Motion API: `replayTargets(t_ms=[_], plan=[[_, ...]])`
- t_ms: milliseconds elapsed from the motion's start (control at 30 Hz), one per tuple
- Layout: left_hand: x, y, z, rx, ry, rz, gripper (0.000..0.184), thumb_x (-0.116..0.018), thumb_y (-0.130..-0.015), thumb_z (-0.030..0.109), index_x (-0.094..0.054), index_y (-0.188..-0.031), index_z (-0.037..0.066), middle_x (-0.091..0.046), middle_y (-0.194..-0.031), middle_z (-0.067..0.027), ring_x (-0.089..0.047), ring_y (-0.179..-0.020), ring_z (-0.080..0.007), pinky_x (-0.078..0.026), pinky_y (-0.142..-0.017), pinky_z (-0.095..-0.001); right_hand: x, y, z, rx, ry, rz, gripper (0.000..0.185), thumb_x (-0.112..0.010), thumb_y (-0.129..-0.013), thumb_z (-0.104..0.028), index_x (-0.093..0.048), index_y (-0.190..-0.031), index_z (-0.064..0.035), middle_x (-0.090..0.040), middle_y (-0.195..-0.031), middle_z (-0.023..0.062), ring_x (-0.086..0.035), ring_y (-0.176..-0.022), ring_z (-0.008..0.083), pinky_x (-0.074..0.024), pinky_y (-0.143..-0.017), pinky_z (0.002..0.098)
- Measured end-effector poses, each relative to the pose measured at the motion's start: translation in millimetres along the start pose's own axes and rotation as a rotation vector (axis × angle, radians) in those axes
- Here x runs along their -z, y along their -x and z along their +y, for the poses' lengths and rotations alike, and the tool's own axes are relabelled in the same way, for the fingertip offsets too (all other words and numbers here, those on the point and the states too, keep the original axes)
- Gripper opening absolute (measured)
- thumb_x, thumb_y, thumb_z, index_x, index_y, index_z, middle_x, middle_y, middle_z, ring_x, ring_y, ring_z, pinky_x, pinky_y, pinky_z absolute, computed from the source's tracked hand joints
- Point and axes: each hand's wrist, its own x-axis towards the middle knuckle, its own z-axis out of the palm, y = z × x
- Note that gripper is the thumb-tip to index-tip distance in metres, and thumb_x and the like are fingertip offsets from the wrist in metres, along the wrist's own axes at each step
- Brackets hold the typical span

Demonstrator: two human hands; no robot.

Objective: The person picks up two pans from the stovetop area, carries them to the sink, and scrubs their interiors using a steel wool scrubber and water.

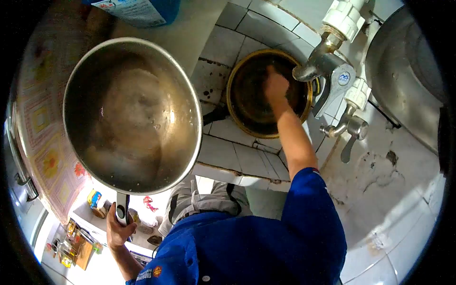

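My left hand (pixel 121 229) is closed around the handle (pixel 122 209) of a large steel frying pan (pixel 137 114). The pan is held up on the left, with its inside facing the camera. A cloudy film and a few drops show on its bottom. On the right, my right hand (pixel 276 86) reaches down inside a dark pan with a yellowish rim (pixel 232 111), which sits in the tiled sink. The fingers of this hand look curled together; shadow and blur hide what they may hold. A dark handle (pixel 216 115) sticks out from this second pan to the left.
A metal tap (pixel 313 69) hangs over the right rim of the dark pan, and a smaller tap (pixel 349 128) sits beside it. A big steel bowl (pixel 403 80) stands at the far right. At the top is a blue container (pixel 142 9); a patterned cloth (pixel 45 123) lies left.
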Motion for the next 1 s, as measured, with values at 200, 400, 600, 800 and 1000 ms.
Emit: replayTargets(t_ms=[200, 400, 600, 800, 1000], plan=[[-0.5, 0.2, -18.0, -0.156, -0.094, 0.115, 0.048, -0.069, -0.058, -0.003, -0.052, -0.103, -0.001, -0.056, -0.068, -0.0056, -0.056, -0.057, -0.0147, -0.047, -0.051, -0.0279, -18.5, 106.1, 15.2, 0.115, 0.003, 0.053, 0.041, -0.067, -0.076, -0.017, -0.061, -0.116, -0.0141, -0.068, -0.078, 0.0145, -0.067, -0.073, 0.0349, -0.054, -0.063, 0.0445], [-6.1, -2.5, 6.3, 0.031, -0.042, -0.019, 0.037, -0.068, -0.058, 0.003, -0.052, -0.092, 0.002, -0.054, -0.066, -0.0017, -0.052, -0.057, -0.0111, -0.042, -0.051, -0.0258, -12.6, 2.4, -36.6, 0.198, 0.0, -0.012, 0.028, -0.064, -0.079, -0.016, -0.061, -0.106, -0.0092, -0.067, -0.076, 0.0161, -0.067, -0.071, 0.0368, -0.0532, -0.059, 0.0455], [-4.6, -5.1, 4.9, -0.003, -0.004, -0.082, 0.041, -0.07, -0.058, 0.004, -0.051, -0.094, 0.003, -0.055, -0.067, -0.002, -0.053, -0.058, -0.0101, -0.043, -0.052, -0.0243, 52.2, 57.2, 22.6, -0.058, 0.072, -0.163, 0.029, -0.059, -0.085, -0.022, -0.061, -0.111, -0.0085, -0.069, -0.091, 0.0179, -0.067, -0.083, 0.0359, -0.0548, -0.07, 0.0458], [-5.4, -5.3, 16.8, 0.007, -0.016, -0.085, 0.042, -0.071, -0.058, 0.003, -0.05, -0.095, 0.003, -0.056, -0.067, -0.0032, -0.055, -0.058, -0.0108, -0.044, -0.05, -0.0255, 12.7, 34.2, -52.9, 0.462, 0.081, -0.313, 0.032, -0.064, -0.079, -0.017, -0.063, -0.11, -0.0112, -0.067, -0.094, 0.0197, -0.065, -0.09, 0.0378, -0.0519, -0.075, 0.0472], [-6.5, -6.1, 17.2, -0.027, -0.144, -0.1, 0.045, -0.07, -0.058, 0.005, -0.052, -0.098, 0.002, -0.055, -0.065, -0.0017, -0.053, -0.057, -0.0109, -0.042, -0.051, -0.0253, 70.3, 16.9, 25.8, -0.121, 0.229, -0.266, 0.042, -0.058, -0.087, -0.04, -0.059, -0.111, -0.0057, -0.07, -0.091, 0.0158, -0.068, -0.082, 0.0337, -0.0537, -0.069, 0.0447]])
